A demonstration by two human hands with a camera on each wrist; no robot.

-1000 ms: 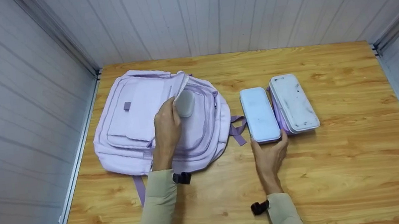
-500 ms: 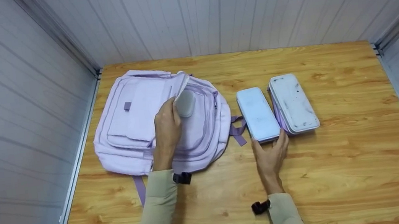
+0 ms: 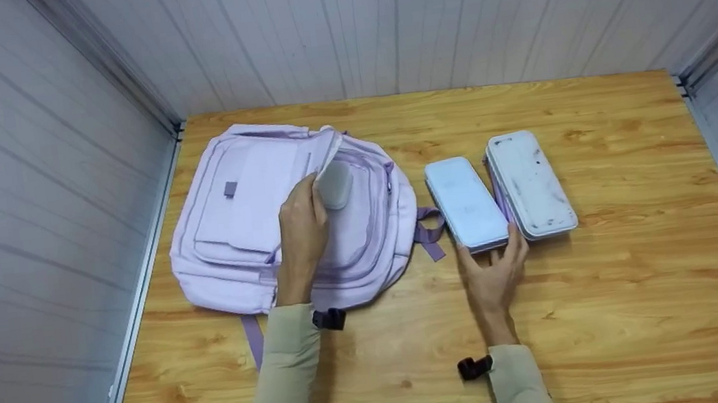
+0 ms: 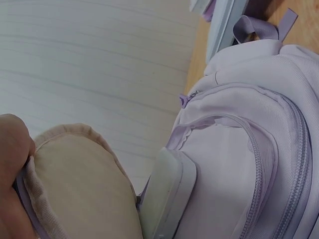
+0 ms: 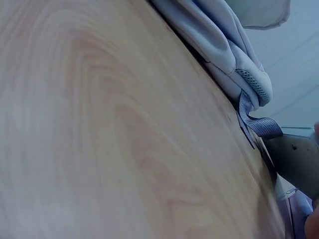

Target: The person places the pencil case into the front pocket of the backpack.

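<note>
A lilac backpack [image 3: 243, 217] lies on the table at the left with its front pocket unzipped. My left hand [image 3: 304, 233] pinches the edge of the pocket flap [image 4: 84, 184] and holds it folded back. Inside the pocket a pale, rounded box [image 4: 164, 191] shows. My right hand [image 3: 496, 280] grips the near end of a light blue rectangular case [image 3: 467, 204], thumb at its left corner and fingers at its right. In the right wrist view only bits of fingers [image 5: 313, 224] appear at the edge, beside that case.
Just right of the blue case lies a larger whitish case [image 3: 530, 186] with dark marks on its lid and purple sides. A purple strap loop [image 3: 430, 227] sticks out between backpack and blue case. Panel walls [image 3: 350, 29] enclose the wooden table [image 3: 639, 275].
The blue case has turned slightly: its far end has swung left and its near end has shifted a little right with my right hand. My left hand keeps its hold on the flap.
</note>
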